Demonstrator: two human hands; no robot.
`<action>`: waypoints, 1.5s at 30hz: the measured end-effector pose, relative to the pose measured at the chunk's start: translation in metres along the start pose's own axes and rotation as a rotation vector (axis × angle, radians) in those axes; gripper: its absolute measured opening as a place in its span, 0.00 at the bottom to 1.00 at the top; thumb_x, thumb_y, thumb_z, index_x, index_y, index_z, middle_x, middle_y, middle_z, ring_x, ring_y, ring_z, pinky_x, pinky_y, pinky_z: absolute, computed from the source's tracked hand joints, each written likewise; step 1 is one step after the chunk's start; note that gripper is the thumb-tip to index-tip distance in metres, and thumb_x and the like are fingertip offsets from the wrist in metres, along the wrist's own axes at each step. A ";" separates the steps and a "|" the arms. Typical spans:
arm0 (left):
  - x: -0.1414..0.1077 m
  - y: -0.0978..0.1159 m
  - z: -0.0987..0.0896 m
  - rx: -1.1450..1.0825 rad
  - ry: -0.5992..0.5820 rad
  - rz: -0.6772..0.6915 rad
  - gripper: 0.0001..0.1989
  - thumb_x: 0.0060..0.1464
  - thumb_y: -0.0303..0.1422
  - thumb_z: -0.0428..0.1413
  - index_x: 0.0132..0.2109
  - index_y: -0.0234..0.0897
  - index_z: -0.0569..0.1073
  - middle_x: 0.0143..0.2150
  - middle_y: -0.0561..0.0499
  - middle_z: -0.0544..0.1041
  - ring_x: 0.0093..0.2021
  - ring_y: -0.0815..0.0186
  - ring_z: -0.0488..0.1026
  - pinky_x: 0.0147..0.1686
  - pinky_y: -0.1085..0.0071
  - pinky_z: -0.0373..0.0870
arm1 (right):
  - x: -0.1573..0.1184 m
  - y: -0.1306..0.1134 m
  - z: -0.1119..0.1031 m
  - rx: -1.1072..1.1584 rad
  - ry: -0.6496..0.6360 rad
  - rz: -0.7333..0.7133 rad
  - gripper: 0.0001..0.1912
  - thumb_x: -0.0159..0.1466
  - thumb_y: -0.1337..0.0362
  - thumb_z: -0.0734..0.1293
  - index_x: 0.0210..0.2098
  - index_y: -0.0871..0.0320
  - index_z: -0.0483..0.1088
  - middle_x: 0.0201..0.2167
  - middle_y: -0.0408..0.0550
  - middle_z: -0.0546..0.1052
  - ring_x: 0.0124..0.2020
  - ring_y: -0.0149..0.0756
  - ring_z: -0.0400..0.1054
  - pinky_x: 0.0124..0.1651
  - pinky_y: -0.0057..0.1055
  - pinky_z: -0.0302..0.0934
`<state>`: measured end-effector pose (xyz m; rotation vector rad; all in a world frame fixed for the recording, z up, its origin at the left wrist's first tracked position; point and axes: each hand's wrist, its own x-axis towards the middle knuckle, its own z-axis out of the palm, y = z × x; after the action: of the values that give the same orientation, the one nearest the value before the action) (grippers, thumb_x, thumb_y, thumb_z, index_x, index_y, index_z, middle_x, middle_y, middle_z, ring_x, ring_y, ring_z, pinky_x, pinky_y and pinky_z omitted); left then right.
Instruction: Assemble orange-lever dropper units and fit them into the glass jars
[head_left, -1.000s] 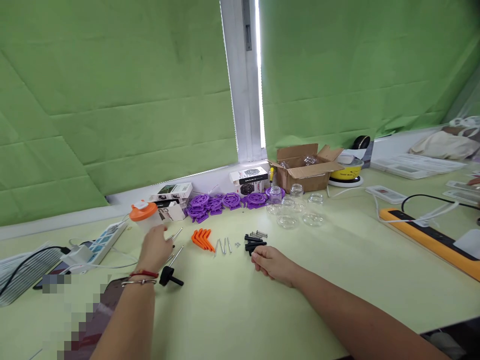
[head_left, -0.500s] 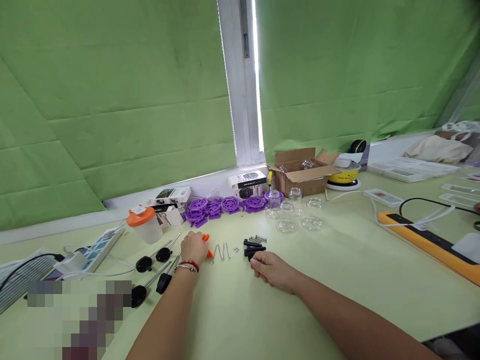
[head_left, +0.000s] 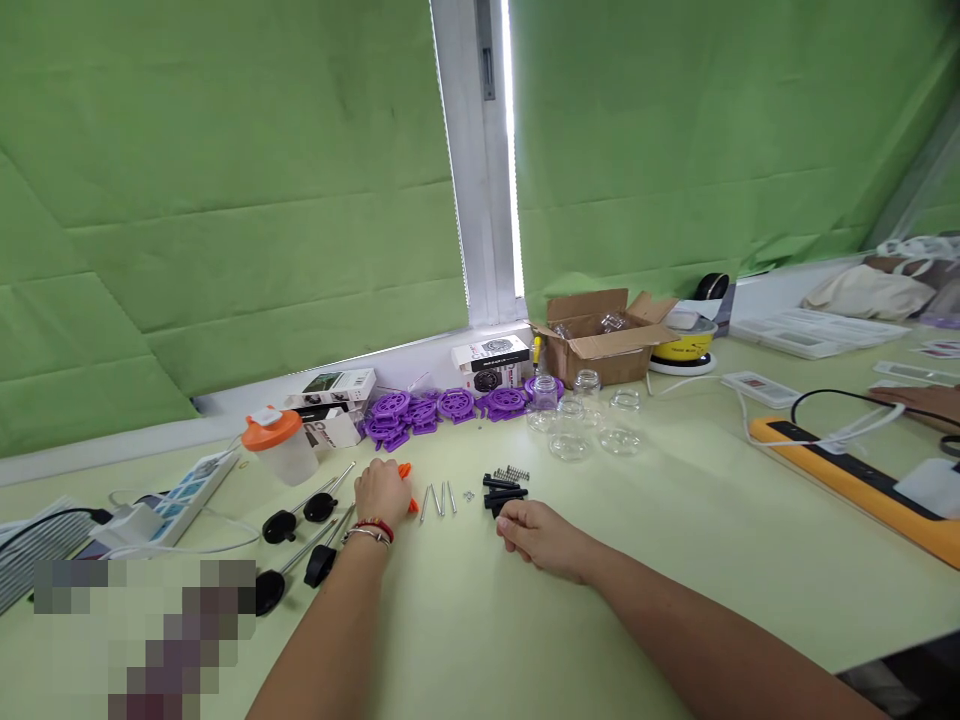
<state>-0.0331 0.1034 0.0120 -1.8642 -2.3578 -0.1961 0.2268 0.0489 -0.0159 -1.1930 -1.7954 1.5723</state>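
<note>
My left hand (head_left: 382,491), with a red bracelet at the wrist, rests over orange pieces (head_left: 409,487) that stick out past its right side; its fingers are mostly hidden. My right hand (head_left: 532,532) is curled beside the black cylindrical parts (head_left: 504,497), its fingertips touching or very near their lower end; what it pinches, if anything, is too small to name. Springs (head_left: 513,474) lie just behind the black parts. Between my hands are several metal rods (head_left: 438,500) and tiny screws (head_left: 469,495). Rods with round black ends (head_left: 320,507) lie left of my left hand.
Purple wheel-like parts (head_left: 456,404), small boxes (head_left: 491,353), clear jars (head_left: 570,430) and a cardboard box (head_left: 611,358) line the back. An orange-lidded cup (head_left: 281,445) and power strip (head_left: 187,500) stand left. An orange-and-black strip (head_left: 855,490) and another person's hand (head_left: 919,400) are at right.
The whole view has shifted slightly. My left hand covers more of the orange pieces. Another person's hand shows more at the right edge. My right hand stays by the black parts.
</note>
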 end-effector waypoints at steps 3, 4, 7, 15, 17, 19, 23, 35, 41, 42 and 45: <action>-0.001 -0.003 0.001 -0.023 0.010 0.009 0.12 0.52 0.33 0.48 0.38 0.33 0.74 0.41 0.38 0.73 0.44 0.51 0.71 0.41 0.60 0.65 | 0.000 0.002 0.000 -0.006 0.001 -0.006 0.12 0.63 0.56 0.59 0.29 0.57 0.59 0.26 0.41 0.67 0.20 0.23 0.53 0.21 0.21 0.48; -0.001 -0.003 0.001 -0.033 0.017 0.012 0.12 0.53 0.33 0.49 0.38 0.33 0.74 0.41 0.38 0.73 0.44 0.51 0.71 0.41 0.59 0.64 | 0.000 0.003 0.000 -0.005 -0.001 -0.007 0.12 0.63 0.55 0.59 0.29 0.57 0.59 0.26 0.41 0.67 0.20 0.23 0.53 0.21 0.21 0.48; -0.003 -0.003 -0.003 -0.067 0.043 0.026 0.13 0.53 0.35 0.49 0.38 0.32 0.74 0.41 0.37 0.73 0.44 0.49 0.71 0.42 0.58 0.64 | 0.000 0.005 0.000 -0.005 -0.003 -0.009 0.13 0.63 0.54 0.59 0.30 0.57 0.59 0.26 0.41 0.67 0.21 0.24 0.54 0.21 0.22 0.49; -0.048 0.024 -0.023 -0.277 0.038 0.213 0.11 0.54 0.38 0.49 0.38 0.36 0.70 0.39 0.46 0.72 0.38 0.62 0.71 0.39 0.68 0.66 | 0.004 0.007 -0.009 -0.140 0.113 -0.109 0.08 0.61 0.59 0.62 0.31 0.57 0.64 0.23 0.40 0.65 0.22 0.26 0.56 0.24 0.23 0.49; -0.067 0.032 -0.024 -0.456 -0.063 0.273 0.11 0.53 0.40 0.49 0.35 0.37 0.69 0.33 0.50 0.71 0.31 0.65 0.69 0.33 0.70 0.66 | 0.004 0.007 -0.016 -0.258 0.239 -0.171 0.05 0.59 0.63 0.63 0.30 0.58 0.66 0.23 0.40 0.66 0.24 0.28 0.58 0.26 0.24 0.51; -0.083 0.037 -0.023 -0.655 -0.181 0.267 0.10 0.51 0.40 0.51 0.32 0.37 0.68 0.29 0.52 0.69 0.27 0.66 0.65 0.29 0.70 0.64 | 0.003 0.005 -0.023 -0.383 0.345 -0.202 0.02 0.57 0.66 0.64 0.29 0.58 0.68 0.27 0.43 0.68 0.27 0.30 0.61 0.29 0.26 0.52; -0.098 0.040 -0.016 -0.837 -0.313 0.222 0.09 0.48 0.39 0.53 0.29 0.38 0.66 0.25 0.55 0.65 0.25 0.67 0.62 0.27 0.71 0.60 | 0.003 0.002 -0.027 -0.610 0.386 -0.178 0.05 0.56 0.70 0.65 0.31 0.57 0.73 0.31 0.46 0.71 0.31 0.33 0.64 0.33 0.28 0.53; -0.093 0.031 0.004 -0.936 -0.458 0.291 0.09 0.46 0.38 0.55 0.31 0.37 0.69 0.26 0.56 0.67 0.28 0.67 0.64 0.29 0.72 0.60 | 0.005 0.001 -0.014 -0.768 0.274 -0.140 0.05 0.57 0.65 0.66 0.34 0.55 0.74 0.33 0.47 0.74 0.34 0.37 0.66 0.33 0.28 0.50; -0.094 0.031 0.002 -1.015 -0.505 0.326 0.17 0.43 0.34 0.59 0.43 0.37 0.70 0.27 0.57 0.67 0.28 0.69 0.63 0.29 0.72 0.61 | -0.001 -0.001 0.004 -0.746 0.198 -0.245 0.05 0.59 0.67 0.65 0.33 0.56 0.73 0.33 0.46 0.73 0.35 0.36 0.66 0.35 0.28 0.51; -0.095 0.032 0.001 -1.054 -0.515 0.333 0.19 0.43 0.34 0.59 0.45 0.37 0.70 0.28 0.57 0.67 0.28 0.69 0.63 0.30 0.72 0.61 | -0.002 -0.002 0.008 -0.708 0.189 -0.272 0.05 0.59 0.67 0.64 0.34 0.57 0.72 0.33 0.46 0.73 0.35 0.35 0.66 0.35 0.28 0.52; -0.098 0.036 -0.003 -1.199 -0.531 0.377 0.17 0.46 0.35 0.58 0.44 0.36 0.72 0.32 0.52 0.72 0.32 0.68 0.65 0.34 0.72 0.63 | -0.004 -0.005 0.015 -0.583 0.162 -0.344 0.05 0.60 0.69 0.62 0.34 0.58 0.70 0.33 0.45 0.72 0.35 0.34 0.65 0.36 0.27 0.54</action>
<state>0.0246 0.0176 -0.0018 -3.1231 -2.2390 -1.5001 0.2150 0.0372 -0.0142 -1.1213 -2.2752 0.7580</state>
